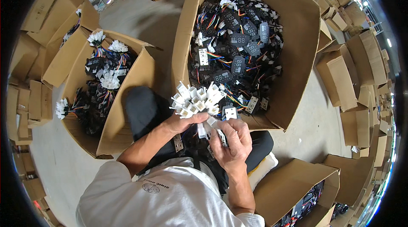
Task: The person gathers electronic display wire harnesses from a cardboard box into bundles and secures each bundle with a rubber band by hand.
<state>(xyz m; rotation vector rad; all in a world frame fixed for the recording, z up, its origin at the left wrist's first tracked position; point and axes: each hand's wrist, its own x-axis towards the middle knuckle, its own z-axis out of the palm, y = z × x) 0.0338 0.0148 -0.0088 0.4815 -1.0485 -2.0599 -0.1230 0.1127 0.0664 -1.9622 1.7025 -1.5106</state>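
- Right hand (pixel 233 142) working closest to the body, its grip pinched on a white plug (pixel 211 121).
- Left hand (pixel 180 124) alongside, grip closed around a bundle of white connectors (pixel 197 99), right at the big carton (pixel 297 36)'s near-left corner.
- Inside that carton, black display modules (pixel 239 40) heaped among coloured wires (pixel 216 58).
- Over left, a smaller carton (pixel 137 73) holds wired bundles (pixel 109 80), one poking past its left edge.

The person wears, below the left hand (pixel 183 124), a white short-sleeved shirt (pixel 127 201) with dark print (pixel 151 188), and seemingly black trousers (pixel 143 110).
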